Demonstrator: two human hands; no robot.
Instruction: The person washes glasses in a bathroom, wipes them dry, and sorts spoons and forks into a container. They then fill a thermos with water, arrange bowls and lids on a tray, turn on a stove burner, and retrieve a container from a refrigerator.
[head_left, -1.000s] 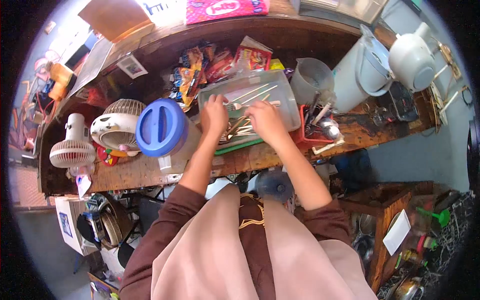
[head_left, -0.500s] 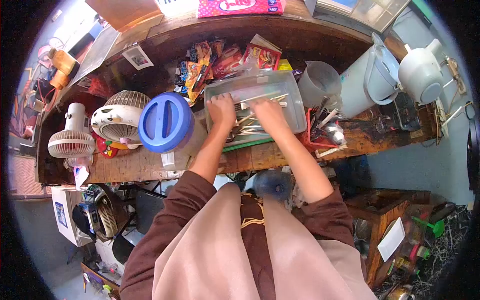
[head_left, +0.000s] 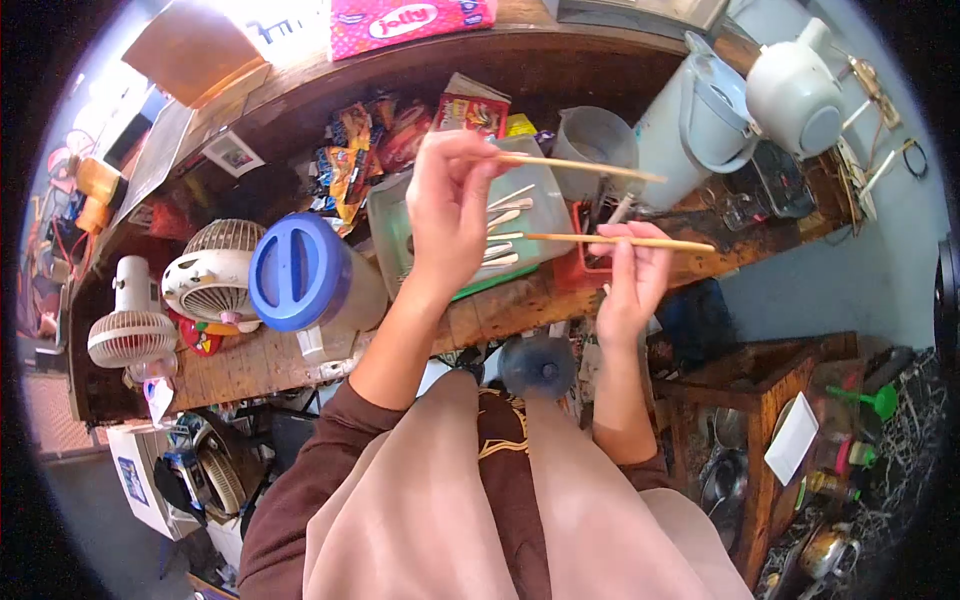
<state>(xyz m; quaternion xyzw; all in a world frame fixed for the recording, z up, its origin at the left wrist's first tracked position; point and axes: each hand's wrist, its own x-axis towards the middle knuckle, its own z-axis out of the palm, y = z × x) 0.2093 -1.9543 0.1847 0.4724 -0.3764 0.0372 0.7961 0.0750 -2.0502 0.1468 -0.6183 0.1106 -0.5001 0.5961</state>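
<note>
A: Head view: both hands have come up out of the clear plastic tub [head_left: 548, 215] where they were digging among the cutlery a moment ago. The left hand [head_left: 447, 215] now pinches one wooden chopstick [head_left: 590, 167] between thumb and fingertips, raised above the tub.

B: And the right hand [head_left: 632, 275]?

A: It grips a second chopstick [head_left: 640, 242] the same way, lower and out past the tub's right edge, over the red basket [head_left: 590, 272]. Both sticks point to the right, nearly level, well apart from each other.

B: So the pair is out of the heap.

A: I judge so: picking is done and the sticks are free in the air. The remaining spoons and sticks [head_left: 500, 225] lie in the tub, beside the blue-lidded jug [head_left: 298, 272] on the wooden counter [head_left: 510, 305].
</note>
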